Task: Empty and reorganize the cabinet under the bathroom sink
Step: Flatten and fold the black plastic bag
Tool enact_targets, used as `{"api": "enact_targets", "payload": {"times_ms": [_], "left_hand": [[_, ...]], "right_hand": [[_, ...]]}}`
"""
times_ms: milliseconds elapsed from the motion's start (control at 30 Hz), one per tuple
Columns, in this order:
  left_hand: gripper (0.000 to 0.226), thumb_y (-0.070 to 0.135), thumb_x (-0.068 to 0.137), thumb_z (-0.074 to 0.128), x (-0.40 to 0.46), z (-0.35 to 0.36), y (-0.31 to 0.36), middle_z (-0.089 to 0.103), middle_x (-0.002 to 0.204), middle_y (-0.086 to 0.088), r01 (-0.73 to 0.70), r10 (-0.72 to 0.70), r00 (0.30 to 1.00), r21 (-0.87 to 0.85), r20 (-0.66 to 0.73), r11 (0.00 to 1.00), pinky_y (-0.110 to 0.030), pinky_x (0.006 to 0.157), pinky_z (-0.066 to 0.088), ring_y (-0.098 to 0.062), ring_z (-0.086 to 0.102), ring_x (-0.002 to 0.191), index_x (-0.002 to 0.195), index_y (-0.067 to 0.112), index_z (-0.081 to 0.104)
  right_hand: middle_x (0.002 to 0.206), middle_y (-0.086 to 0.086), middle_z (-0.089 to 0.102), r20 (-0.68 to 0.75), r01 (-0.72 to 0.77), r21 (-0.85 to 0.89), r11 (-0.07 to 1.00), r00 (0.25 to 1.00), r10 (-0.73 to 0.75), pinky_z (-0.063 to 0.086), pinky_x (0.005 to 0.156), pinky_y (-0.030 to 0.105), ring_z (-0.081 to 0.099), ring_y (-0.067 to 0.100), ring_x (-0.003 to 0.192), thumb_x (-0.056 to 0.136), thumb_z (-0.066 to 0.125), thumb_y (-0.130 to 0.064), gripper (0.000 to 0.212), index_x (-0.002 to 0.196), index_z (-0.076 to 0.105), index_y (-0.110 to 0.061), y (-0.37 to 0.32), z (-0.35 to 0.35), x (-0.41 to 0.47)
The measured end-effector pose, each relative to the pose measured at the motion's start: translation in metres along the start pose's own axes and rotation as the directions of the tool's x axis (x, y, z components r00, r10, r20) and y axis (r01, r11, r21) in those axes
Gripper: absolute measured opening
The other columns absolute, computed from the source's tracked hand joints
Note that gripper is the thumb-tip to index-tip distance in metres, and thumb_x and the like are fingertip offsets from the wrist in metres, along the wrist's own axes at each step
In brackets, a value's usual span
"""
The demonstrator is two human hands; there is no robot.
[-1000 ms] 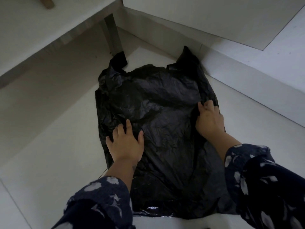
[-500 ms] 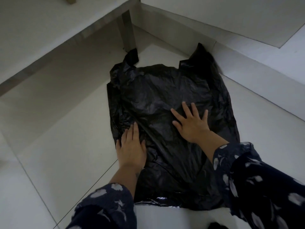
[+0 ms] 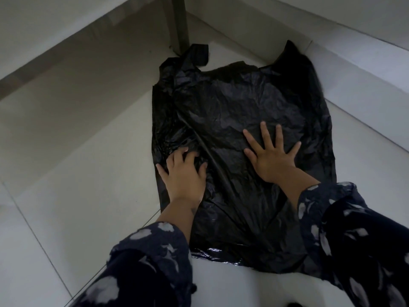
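A black bag (image 3: pixel 243 120) lies flat on the floor (image 3: pixel 77 173), mid-frame. The right hand (image 3: pixel 271 158) presses it, fingers (image 3: pixel 264 134) splayed and released. The left hand (image 3: pixel 184 173) sits at its left edge, fingers curled, seemingly bunching plastic.

One head view — steeply down, close over the tiled floor (image 3: pixel 66 196) by a wall corner.

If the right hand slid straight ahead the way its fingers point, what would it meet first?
Only more of the black bag under the right hand, then probably the white wall base; depth there is unclear.
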State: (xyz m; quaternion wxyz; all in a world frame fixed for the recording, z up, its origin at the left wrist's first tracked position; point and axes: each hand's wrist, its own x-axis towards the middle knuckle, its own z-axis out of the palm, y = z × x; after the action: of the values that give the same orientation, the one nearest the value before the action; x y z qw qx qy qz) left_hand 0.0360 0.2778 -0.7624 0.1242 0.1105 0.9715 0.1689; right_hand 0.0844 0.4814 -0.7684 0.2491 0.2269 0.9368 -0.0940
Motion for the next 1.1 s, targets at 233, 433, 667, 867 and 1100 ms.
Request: {"api": "enact_targets", "payload": {"times_ms": [233, 433, 667, 867, 1100], "left_hand": [[0.018, 0.035, 0.092, 0.055, 0.001, 0.002, 0.008, 0.054, 0.124, 0.012, -0.003, -0.004, 0.995, -0.071, -0.095, 0.997, -0.039, 0.108, 0.021, -0.014, 0.041, 0.123, 0.107, 0.031, 0.065], [0.018, 0.020, 0.094, 0.052, -0.007, -0.003, 0.008, 0.066, 0.097, 0.004, 0.008, -0.030, 0.996, -0.242, -0.086, 0.970, -0.041, 0.073, 0.051, -0.020, 0.060, 0.089, 0.109, 0.028, 0.057], [0.031, 0.017, 0.096, 0.045, -0.029, -0.006, -0.020, 0.062, 0.105, 0.002, 0.025, -0.044, 0.985, -0.116, -0.165, 0.993, -0.036, 0.080, 0.040, -0.022, 0.056, 0.099, 0.122, 0.030, 0.056], [0.034, 0.023, 0.092, 0.051, -0.052, -0.004, -0.036, 0.056, 0.120, -0.003, 0.064, -0.045, 0.968, 0.070, -0.249, 0.995, -0.041, 0.088, 0.040, -0.025, 0.052, 0.110, 0.126, 0.025, 0.054], [0.059, 0.051, 0.095, 0.022, -0.023, -0.007, -0.022, 0.015, 0.160, 0.002, -0.242, 0.250, 0.968, 0.290, 0.010, 0.926, -0.054, 0.117, 0.012, -0.021, 0.009, 0.148, 0.150, 0.030, 0.022]], "right_hand": [[0.152, -0.009, -0.037, 0.018, 0.002, 0.010, 1.000, 1.000, -0.002, -0.002, 0.105, 0.076, -0.032, 0.030, 0.141, 0.096, 0.006, -0.059, 0.053, 0.138, -0.026, -0.054, -0.001, -0.003, -0.002], [0.151, -0.009, -0.039, 0.022, 0.003, 0.010, 1.000, 1.000, -0.004, -0.002, 0.104, 0.076, -0.033, 0.030, 0.141, 0.096, 0.005, -0.059, 0.054, 0.137, -0.028, -0.054, -0.001, -0.002, -0.002], [0.150, -0.008, -0.041, 0.042, 0.000, 0.016, 1.000, 0.999, -0.001, -0.003, 0.104, 0.076, -0.034, 0.030, 0.140, 0.095, 0.005, -0.059, 0.054, 0.136, -0.030, -0.054, -0.001, -0.003, -0.001], [0.153, -0.002, -0.036, -0.069, 0.009, -0.040, 0.999, 0.998, -0.012, -0.005, 0.107, 0.073, -0.031, 0.029, 0.142, 0.096, 0.001, -0.055, 0.053, 0.141, -0.027, -0.049, -0.009, 0.001, -0.007], [0.154, -0.005, -0.035, -0.047, 0.068, -0.054, 0.996, 0.996, -0.070, -0.005, 0.107, 0.072, -0.030, 0.028, 0.142, 0.091, 0.001, -0.065, 0.057, 0.140, -0.025, -0.053, -0.012, 0.004, -0.006]]}}
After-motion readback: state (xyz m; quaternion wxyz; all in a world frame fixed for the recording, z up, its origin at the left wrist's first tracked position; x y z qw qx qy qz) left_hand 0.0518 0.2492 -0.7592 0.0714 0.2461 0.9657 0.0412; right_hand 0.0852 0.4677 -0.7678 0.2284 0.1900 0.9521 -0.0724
